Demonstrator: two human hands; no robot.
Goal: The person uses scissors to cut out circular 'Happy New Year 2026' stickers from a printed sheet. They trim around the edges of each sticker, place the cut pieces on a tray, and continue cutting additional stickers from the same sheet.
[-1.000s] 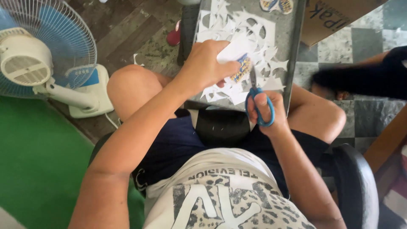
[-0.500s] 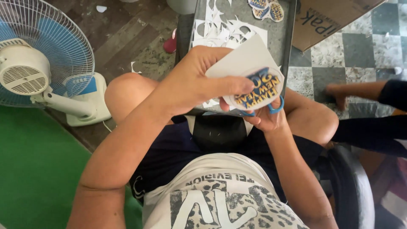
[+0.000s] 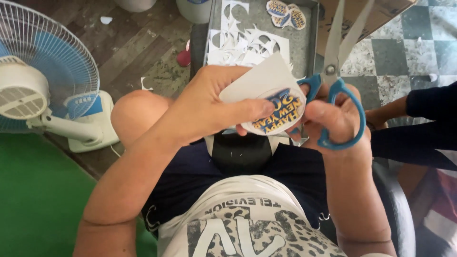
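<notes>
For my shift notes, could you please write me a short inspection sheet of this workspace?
Surface: grey tray in front of the knees.
Job's things: round printed sticker on white paper; blue-handled scissors, blades open, pointing away.
Clutter: white paper scraps; two cut stickers.
Hands: left hand pinches the paper; right hand is in the scissor loops.
Cables: nothing seen.
Surroundings: standing fan, cardboard box, another person's dark sleeve.

Soft, even daylight fills the scene, brightest on the far checkered floor point(image 3: 404, 52). Shadows are faint. Wide-angle distortion bends the left fan point(image 3: 35, 71); focus is fairly sharp.
</notes>
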